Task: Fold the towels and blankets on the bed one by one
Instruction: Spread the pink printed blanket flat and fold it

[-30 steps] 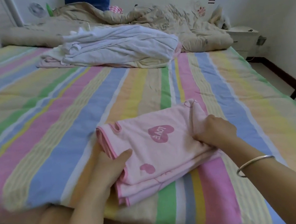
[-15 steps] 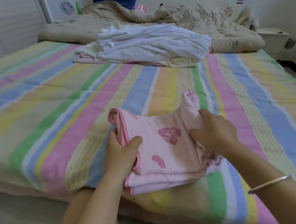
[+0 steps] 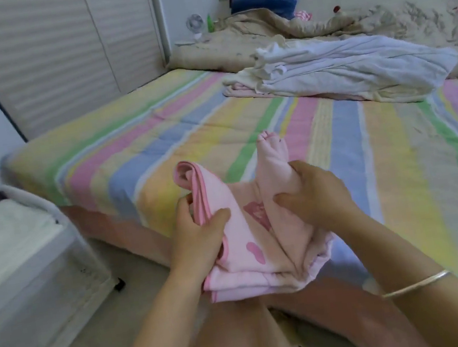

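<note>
Pink towel (image 3: 242, 249) is up off the bed, low centre of the frame, folded into a thick wad and sagging in the middle like a hammock. The left grip (image 3: 199, 238) is clenched on its left edge, thumb on top, fingers tucked behind the rolled hem. The right grip (image 3: 315, 198) is wrapped round the right edge, which is bunched and stands up toward mid-frame. So the wad's long axis runs left to right between the two grips, both ends raised, with the near fold hanging at the edge of the striped bed (image 3: 129, 159), above the person's legs.

Here's what matters, I'd say. The white mesh basket (image 3: 45, 292) sits at the left edge of the frame, down and left of the towel. There's a pale folded cloth (image 3: 0, 233) in it, and the left grip is the nearer one. If the towel goes there, that's a swing leftward and down.

The unfolded pile (image 3: 355, 72) waits upper right, white and cream cloths, well apart from both grips, with the beige quilt (image 3: 246, 41) behind it.

Hard to read: the heart print is half swallowed by the crease, and the fingers under the cloth are hidden. The basket is blurred and cut off by the frame edge. I can't tell whether the lower fold touches the legs.
</note>
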Motion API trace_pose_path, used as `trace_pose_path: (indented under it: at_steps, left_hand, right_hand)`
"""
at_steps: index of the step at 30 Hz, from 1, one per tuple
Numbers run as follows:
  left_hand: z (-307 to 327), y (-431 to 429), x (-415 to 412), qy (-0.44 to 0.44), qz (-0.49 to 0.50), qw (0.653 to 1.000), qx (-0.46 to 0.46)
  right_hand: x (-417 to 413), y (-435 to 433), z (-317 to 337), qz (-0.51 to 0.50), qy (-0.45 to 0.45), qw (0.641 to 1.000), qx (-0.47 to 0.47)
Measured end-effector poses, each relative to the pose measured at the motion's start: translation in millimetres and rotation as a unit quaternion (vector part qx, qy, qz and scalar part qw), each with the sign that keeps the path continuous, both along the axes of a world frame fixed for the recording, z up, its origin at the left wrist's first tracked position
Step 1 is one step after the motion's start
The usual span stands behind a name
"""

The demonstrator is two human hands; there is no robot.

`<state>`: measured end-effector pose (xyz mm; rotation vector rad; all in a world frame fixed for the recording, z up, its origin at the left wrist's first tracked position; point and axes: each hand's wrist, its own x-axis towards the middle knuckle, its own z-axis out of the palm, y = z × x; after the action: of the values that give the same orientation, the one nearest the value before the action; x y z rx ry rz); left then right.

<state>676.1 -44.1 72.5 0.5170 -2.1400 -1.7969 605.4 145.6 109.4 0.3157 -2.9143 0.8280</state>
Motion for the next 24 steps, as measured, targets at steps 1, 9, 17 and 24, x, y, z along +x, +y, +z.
trace_pose_path:
  at_steps: [1, 9, 17, 24]
  left_hand:
    - [1, -18, 7, 0.003, 0.014, 1.000, -0.005]
    - [-2, -188, 94, 0.000, 0.200, 0.979, 0.047]
    - [-17, -338, 136, -0.008, 0.369, 0.928, 0.041]
    - [-43, -458, 143, -0.104, 0.458, 0.883, -0.028]
  right_hand:
    - [1, -19, 1, 0.016, -0.012, 1.000, -0.017]
    - [9, -206, 4, 0.178, -0.065, 0.978, -0.092]
    - [-14, -410, 9, 0.295, -0.138, 0.935, -0.143]
    - [-50, -550, -34, 0.287, -0.147, 0.925, -0.201]
